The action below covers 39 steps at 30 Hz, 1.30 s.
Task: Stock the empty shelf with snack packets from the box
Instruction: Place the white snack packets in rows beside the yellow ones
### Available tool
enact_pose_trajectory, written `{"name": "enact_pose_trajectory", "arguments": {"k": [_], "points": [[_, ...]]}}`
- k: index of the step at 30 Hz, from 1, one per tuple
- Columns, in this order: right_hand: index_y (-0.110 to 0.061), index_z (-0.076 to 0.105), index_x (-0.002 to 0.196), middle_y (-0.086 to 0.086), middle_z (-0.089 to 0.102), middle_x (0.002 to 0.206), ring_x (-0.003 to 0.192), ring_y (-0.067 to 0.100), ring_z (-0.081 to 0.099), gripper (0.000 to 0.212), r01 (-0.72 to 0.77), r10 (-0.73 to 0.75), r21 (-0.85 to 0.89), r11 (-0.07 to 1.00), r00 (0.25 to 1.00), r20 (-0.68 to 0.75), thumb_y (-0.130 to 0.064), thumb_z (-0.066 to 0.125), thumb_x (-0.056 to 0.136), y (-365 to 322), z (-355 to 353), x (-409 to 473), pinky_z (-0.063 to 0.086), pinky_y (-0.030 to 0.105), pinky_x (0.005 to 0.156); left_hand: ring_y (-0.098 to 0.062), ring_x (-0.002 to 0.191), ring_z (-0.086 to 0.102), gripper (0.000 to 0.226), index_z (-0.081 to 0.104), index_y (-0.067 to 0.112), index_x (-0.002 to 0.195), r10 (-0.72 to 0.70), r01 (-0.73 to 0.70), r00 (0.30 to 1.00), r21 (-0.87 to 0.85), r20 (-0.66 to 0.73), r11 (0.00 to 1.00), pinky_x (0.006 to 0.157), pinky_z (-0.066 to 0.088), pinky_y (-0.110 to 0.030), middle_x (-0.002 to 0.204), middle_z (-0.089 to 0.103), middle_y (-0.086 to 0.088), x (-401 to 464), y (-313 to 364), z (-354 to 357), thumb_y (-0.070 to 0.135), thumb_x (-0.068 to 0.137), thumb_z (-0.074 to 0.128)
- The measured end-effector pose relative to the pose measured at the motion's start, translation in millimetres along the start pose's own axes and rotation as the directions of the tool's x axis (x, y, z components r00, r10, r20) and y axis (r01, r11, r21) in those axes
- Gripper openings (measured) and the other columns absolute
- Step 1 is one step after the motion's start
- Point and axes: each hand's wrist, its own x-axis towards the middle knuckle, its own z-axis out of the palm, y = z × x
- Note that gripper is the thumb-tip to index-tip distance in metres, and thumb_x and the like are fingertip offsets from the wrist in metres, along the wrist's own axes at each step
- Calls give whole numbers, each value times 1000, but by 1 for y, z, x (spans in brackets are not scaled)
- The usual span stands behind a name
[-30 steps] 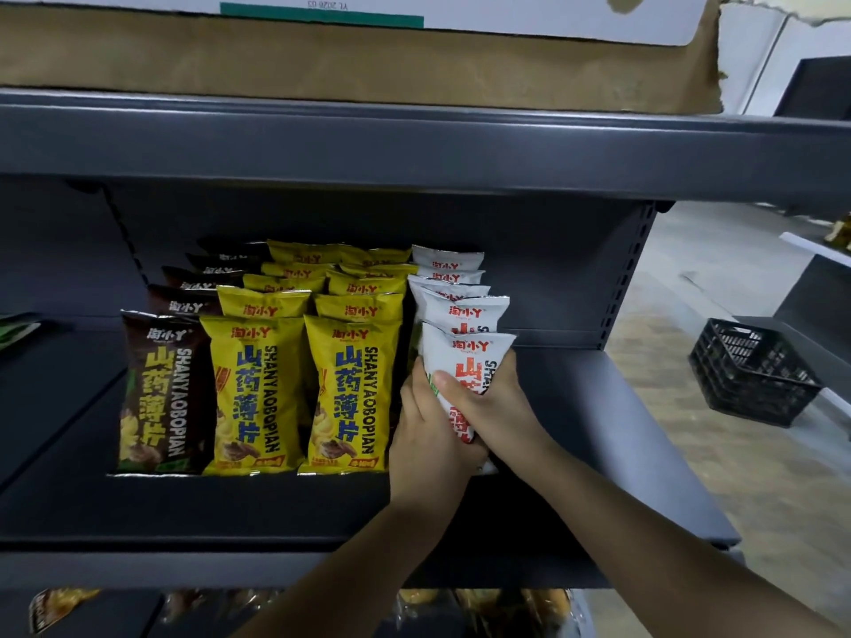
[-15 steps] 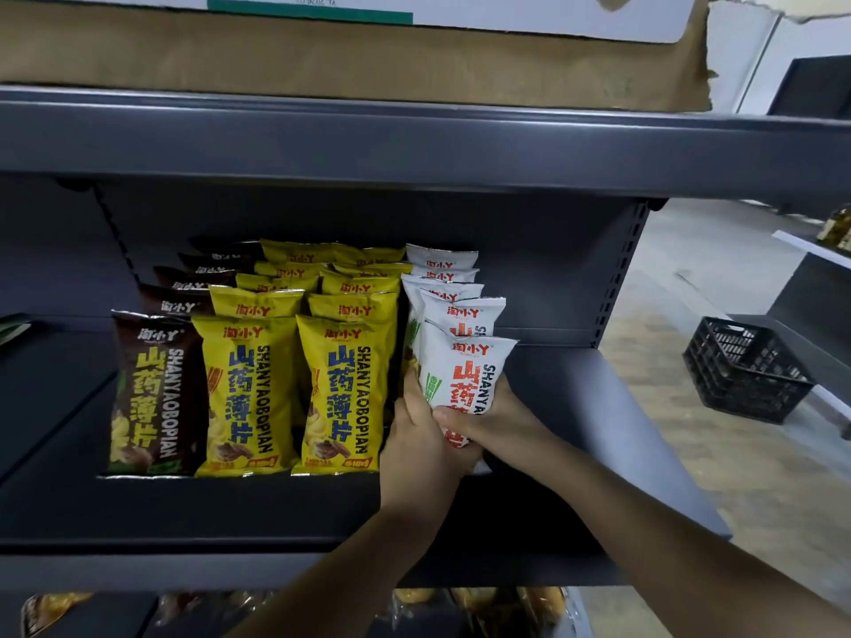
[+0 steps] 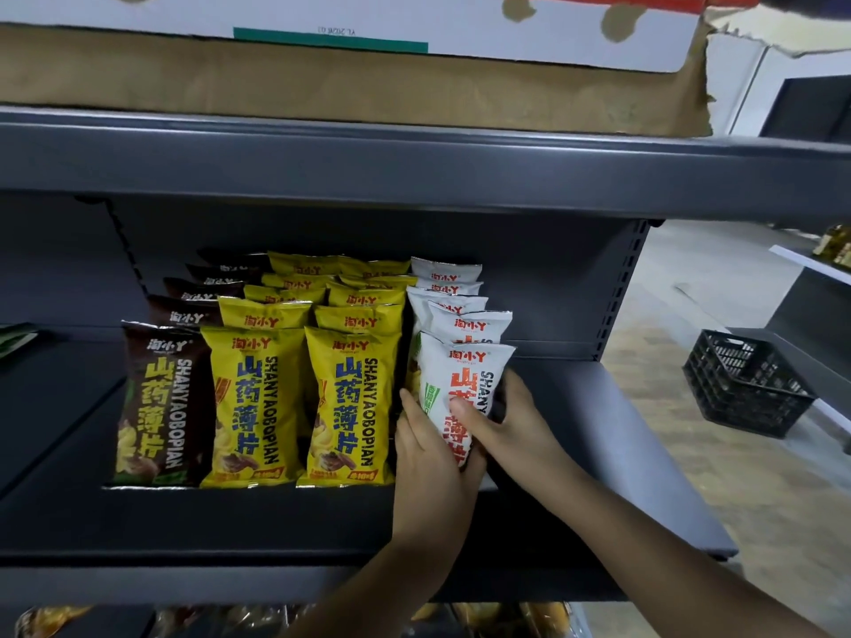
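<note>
Grey metal shelf point(image 3: 621, 453) carries our packet rows; a black crate point(image 3: 746, 384) sits on the floor beyond. We grip the front white packet point(image 3: 465, 384), left hand point(image 3: 428, 458) and right hand point(image 3: 515, 430) fingers curled around it.

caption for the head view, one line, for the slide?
Both hands, left hand and right hand, grip the front white snack packet on the grey shelf, beside yellow packets.
</note>
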Motion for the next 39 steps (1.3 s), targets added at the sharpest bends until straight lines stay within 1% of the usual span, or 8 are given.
{"name": "enact_pose_trajectory", "arguments": {"k": [8,12,19,24,27,31,36,39], "points": [[-34,44,109,-10,59,112,88,-18,59,40,-58,55,56,997,997,57,-15,70,85,-5,0,-5,45,0,63,-17,141,19,107,-10,11,149,60,-59,998,15,-3,998,113,24,-27,149,20,-6,1,3,-7,35,81,68],[-34,39,128,-5,54,128,114,3,55,58,-65,65,26,998,998,20,-27,73,82,-2,10,2,48,9,76,-15,133,34,105,-8,26,147,29,-29,999,-8,-26,1000,104,42,-34,142,27,2,12,5,-8,27,79,71],[-44,41,119,-3,53,125,114,7,56,52,-73,73,16,997,997,-9,-32,74,80,11,18,5,51,35,96,-12,126,39,89,10,28,145,54,-56,994,-17,-94,998,97,46,-32,134,36,7,19,-6,-1,23,78,69],[-29,42,133,-3,53,125,114,8,55,68,-141,139,-47,989,990,-32,-49,71,75,14,22,6,49,32,96,-14,123,42,90,11,24,147,49,-47,994,23,-101,999,95,45,-31,129,39,3,20,-7,2,22,79,69],[-34,49,124,-6,57,121,109,5,59,65,-154,153,-50,987,988,-9,-60,68,67,11,21,5,52,26,87,-16,125,41,97,6,17,149,53,-48,996,64,-73,997,100,42,-29,131,38,-1,19,-5,1,18,77,72],[-34,58,97,-9,68,102,90,1,67,12,-109,108,23,994,994,31,-28,65,89,4,20,-4,49,9,62,-29,132,40,106,11,-1,147,96,-86,995,193,-40,977,106,38,-34,139,39,-18,4,-4,-7,26,70,79],[-28,57,99,-4,69,103,95,7,68,22,-103,101,97,990,995,23,-17,71,85,4,20,-13,56,20,72,-24,128,37,56,34,7,136,475,-427,868,270,-145,863,106,36,-39,136,37,-11,-13,-21,-47,19,83,45],[-31,51,96,-15,63,97,81,-16,62,29,-100,94,76,992,992,82,-12,69,86,2,19,-17,47,3,64,-29,127,37,50,38,0,133,432,-356,865,295,-255,887,105,36,-39,134,37,-17,0,-42,-69,16,87,51]]}}
